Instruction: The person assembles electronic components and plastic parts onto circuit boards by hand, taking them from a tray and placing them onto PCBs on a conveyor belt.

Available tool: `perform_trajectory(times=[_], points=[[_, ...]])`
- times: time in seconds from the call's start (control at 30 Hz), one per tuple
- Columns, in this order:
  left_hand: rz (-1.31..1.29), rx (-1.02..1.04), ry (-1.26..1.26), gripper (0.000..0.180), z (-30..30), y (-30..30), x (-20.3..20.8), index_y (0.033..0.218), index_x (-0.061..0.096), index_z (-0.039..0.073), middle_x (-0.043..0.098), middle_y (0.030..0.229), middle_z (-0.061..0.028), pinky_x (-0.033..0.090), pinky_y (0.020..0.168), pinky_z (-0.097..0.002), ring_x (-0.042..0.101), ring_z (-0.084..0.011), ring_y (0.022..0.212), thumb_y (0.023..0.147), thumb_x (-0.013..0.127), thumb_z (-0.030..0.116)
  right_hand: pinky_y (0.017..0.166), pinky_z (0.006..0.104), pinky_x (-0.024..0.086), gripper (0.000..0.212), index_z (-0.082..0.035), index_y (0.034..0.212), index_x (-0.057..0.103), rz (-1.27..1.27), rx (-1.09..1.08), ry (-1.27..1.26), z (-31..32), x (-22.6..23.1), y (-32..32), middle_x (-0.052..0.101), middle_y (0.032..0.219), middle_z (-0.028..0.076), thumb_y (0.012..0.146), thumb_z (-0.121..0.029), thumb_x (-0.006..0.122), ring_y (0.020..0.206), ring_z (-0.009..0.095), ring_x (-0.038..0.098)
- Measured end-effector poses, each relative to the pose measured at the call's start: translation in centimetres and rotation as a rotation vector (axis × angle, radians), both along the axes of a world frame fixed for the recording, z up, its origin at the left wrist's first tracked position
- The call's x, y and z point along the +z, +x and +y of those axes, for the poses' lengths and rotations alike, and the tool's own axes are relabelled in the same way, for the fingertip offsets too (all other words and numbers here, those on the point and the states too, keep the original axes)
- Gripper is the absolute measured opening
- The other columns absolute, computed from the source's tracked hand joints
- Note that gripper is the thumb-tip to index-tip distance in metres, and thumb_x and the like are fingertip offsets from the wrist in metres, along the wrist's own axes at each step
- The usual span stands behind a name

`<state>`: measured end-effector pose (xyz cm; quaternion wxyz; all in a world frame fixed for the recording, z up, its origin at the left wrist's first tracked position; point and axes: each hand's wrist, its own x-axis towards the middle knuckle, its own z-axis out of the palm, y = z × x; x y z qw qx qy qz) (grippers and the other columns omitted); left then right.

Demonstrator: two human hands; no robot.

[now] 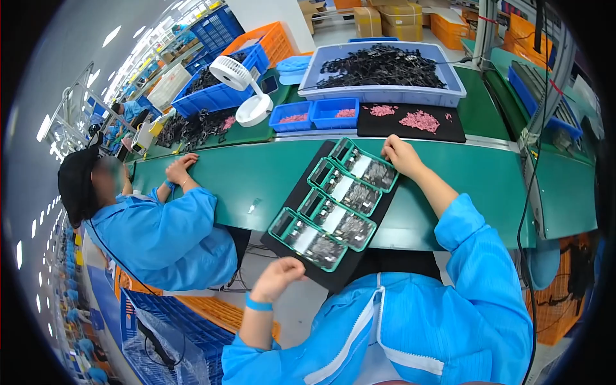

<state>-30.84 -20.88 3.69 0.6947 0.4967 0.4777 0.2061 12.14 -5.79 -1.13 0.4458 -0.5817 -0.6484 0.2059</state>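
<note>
My right hand [399, 154] rested with curled fingers on the far end of the long black tray [301, 253] carrying four green-framed holders [333, 202]; my left hand [277, 277] was loosely fisted at its near end, whether gripping it I could not tell. That near end overhung the green belt's [256, 176] edge, so I judged a slack grip could tip the holders off. A neighbour's hands [181, 168] lay well to my left, pink parts on a black mat [410, 122] just beyond my right; between us the belt offered room.

Green-framed trays [333, 204] on black mat [301, 186], green belt [256, 173], pink parts [418, 120], blue bins [333, 113]
</note>
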Motion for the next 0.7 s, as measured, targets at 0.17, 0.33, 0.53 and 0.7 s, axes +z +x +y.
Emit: perform_trajectory(times=[0.17,0.33,0.53,0.7], points=[[-0.339,0.096,-0.141,0.007,-5.2,5.7,-2.0,0.095,0.059,0.002,0.065,0.093,-0.0068,0.051,0.085,-0.0291,0.065,-0.0173,0.089,0.089,0.062,0.005,0.07,0.0432,0.048,0.009,-0.004,0.093,0.052,-0.201,-0.008,-0.027,0.5,1.6,0.9,0.063,0.083,0.018,0.089,-0.012,0.052,0.082,0.037,0.062],[-0.273,-0.128,-0.202,0.009,-7.3,10.8,-1.2,0.097,0.059,0.001,0.065,0.095,-0.0064,0.05,0.08,-0.0218,0.062,-0.0102,0.088,0.093,0.059,0.009,0.071,0.0422,0.049,0.01,-0.003,0.093,0.053,-0.261,0.023,-0.022,-0.7,2.8,4.1,0.065,0.084,0.017,0.089,-0.012,0.053,0.082,0.036,0.063],[-0.371,-0.225,-0.241,0.015,-6.2,15.0,-2.3,0.1,0.06,-0.001,0.065,0.098,-0.0063,0.05,0.081,-0.0206,0.06,-0.0081,0.09,0.094,0.058,0.012,0.079,0.0348,0.049,0.009,-0.002,0.093,0.053,0.027,-0.079,0.07,-2.6,1.0,7.2,0.066,0.097,0.014,0.093,-0.011,0.052,0.091,0.024,0.064],[-0.403,-0.337,-0.268,0.013,-5.1,14.6,-3.7,0.101,0.059,-0.001,0.063,0.096,-0.0043,0.051,0.081,-0.0224,0.06,-0.0087,0.09,0.094,0.058,0.011,0.076,0.0287,0.047,0.01,0.0,0.095,0.053,0.352,-0.249,0.059,-3.9,0.6,4.3,0.065,0.103,0.01,0.094,-0.01,0.051,0.082,0.013,0.056]])
